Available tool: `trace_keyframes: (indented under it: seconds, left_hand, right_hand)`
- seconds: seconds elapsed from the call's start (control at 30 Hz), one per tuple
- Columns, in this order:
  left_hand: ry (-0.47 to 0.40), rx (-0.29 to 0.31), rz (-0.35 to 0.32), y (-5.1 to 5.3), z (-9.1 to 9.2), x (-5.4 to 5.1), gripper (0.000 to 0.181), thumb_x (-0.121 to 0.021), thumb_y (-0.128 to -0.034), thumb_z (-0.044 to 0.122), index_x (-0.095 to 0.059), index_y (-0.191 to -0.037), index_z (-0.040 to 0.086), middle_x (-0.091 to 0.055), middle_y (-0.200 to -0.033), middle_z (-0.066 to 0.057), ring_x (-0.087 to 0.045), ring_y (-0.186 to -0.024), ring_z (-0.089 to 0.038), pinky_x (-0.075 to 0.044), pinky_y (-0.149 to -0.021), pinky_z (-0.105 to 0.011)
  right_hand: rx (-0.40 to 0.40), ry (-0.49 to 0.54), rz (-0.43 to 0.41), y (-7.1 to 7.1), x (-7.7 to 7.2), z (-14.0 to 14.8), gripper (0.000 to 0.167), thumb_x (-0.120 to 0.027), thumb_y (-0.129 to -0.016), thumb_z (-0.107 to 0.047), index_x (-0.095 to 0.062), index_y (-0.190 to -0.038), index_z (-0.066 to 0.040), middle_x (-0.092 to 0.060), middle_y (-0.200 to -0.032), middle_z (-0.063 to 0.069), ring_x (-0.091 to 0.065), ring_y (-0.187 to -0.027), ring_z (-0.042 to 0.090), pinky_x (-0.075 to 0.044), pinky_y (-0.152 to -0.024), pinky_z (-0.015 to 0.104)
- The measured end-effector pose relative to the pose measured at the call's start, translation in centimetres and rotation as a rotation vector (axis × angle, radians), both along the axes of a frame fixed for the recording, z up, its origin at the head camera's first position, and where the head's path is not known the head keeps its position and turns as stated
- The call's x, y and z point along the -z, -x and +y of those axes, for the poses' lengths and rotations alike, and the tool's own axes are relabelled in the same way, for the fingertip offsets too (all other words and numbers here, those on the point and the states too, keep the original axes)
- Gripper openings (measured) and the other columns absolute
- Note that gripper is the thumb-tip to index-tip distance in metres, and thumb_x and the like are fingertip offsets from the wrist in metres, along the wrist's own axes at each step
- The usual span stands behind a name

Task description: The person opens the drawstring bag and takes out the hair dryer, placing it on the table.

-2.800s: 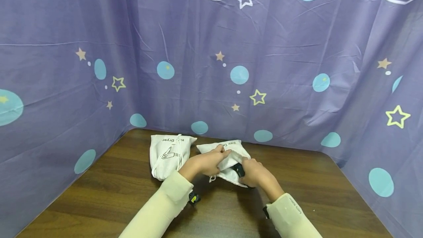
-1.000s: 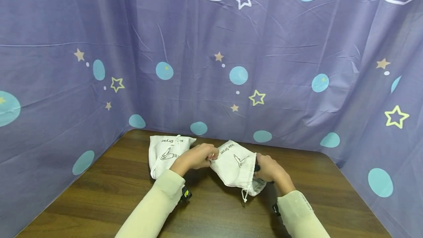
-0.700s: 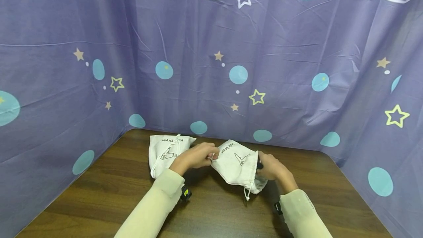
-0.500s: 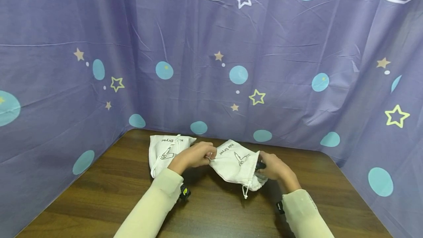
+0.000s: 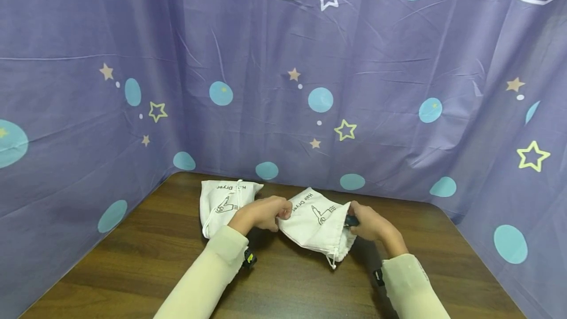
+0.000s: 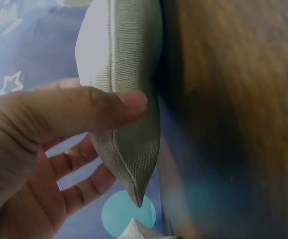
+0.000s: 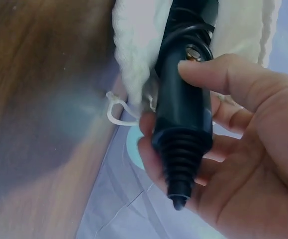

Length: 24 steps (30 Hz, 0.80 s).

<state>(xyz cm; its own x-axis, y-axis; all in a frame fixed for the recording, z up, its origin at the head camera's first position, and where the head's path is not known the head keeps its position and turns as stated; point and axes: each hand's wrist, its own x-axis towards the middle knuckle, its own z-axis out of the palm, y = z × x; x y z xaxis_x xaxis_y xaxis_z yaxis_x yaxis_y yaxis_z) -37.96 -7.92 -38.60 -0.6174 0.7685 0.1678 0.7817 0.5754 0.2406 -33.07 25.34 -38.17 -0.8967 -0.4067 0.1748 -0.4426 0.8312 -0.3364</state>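
The black plastic handle with a ribbed, tapered end point(image 7: 183, 104) sticks out of the open mouth of the white cloth drawstring bag printed "Hair Dryer" point(image 5: 310, 228), gripped between the thumb and fingers of my right hand point(image 5: 367, 221), while my left hand point(image 5: 267, 213) pinches the bag's closed end, I'd say to steady the cloth. A second white printed cloth bag point(image 5: 214, 210) lies just beside my left hand, narrowing room there; the brown wood-grain surface point(image 5: 301, 284) stretches toward me and to my right, and the purple star-patterned curtain point(image 5: 266, 132) hems in its far edge.
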Motion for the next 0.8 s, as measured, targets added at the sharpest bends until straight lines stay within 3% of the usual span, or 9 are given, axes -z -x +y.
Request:
trace_keyframes:
  seconds: [0.2,0.37,0.63,0.8]
  left_hand:
    - [0.004,0.087,0.027,-0.3,0.6,0.2,0.034,-0.068,-0.0651,-0.016,-0.061,-0.08,0.014,-0.056,-0.076,-0.003,-0.05,-0.073,-0.008,-0.037,-0.062,-0.022]
    - [-0.005,0.107,0.047,-0.3,0.7,0.0,0.029,-0.07,-0.067,-0.012,-0.062,-0.078,0.014,-0.06,-0.077,-0.008,-0.052,-0.072,-0.011,-0.037,-0.062,-0.021]
    - [-0.082,0.14,0.106,0.2,0.0,-0.3,0.025,-0.07,-0.068,-0.009,-0.06,-0.071,0.014,-0.054,-0.073,0.0,-0.051,-0.071,-0.009,-0.038,-0.063,-0.02]
    - [-0.135,0.14,0.104,0.7,-0.8,-0.4,0.026,-0.07,-0.0695,-0.01,-0.062,-0.072,0.015,-0.052,-0.073,0.003,-0.049,-0.071,-0.008,-0.04,-0.064,-0.02]
  right_hand:
    - [0.044,0.012,0.022,0.0,0.4,-1.0,0.042,-0.083,-0.084,-0.008,-0.051,-0.109,0.001,-0.062,-0.097,0.011,-0.062,-0.092,0.027,-0.051,-0.081,0.047]
    - [0.055,0.009,0.049,0.2,0.5,-1.0,0.039,-0.079,-0.088,-0.007,-0.05,-0.111,0.001,-0.063,-0.095,0.012,-0.062,-0.088,0.026,-0.052,-0.077,0.046]
    - [0.027,0.058,0.067,0.5,0.8,0.0,0.034,-0.077,-0.089,-0.007,-0.055,-0.114,-0.001,-0.068,-0.118,0.024,-0.063,-0.114,0.043,-0.05,-0.097,0.056]
    - [-0.02,0.112,0.052,0.7,0.8,1.0,0.029,-0.078,-0.088,-0.007,-0.057,-0.108,-0.006,-0.069,-0.105,0.012,-0.065,-0.099,0.031,-0.052,-0.087,0.05]
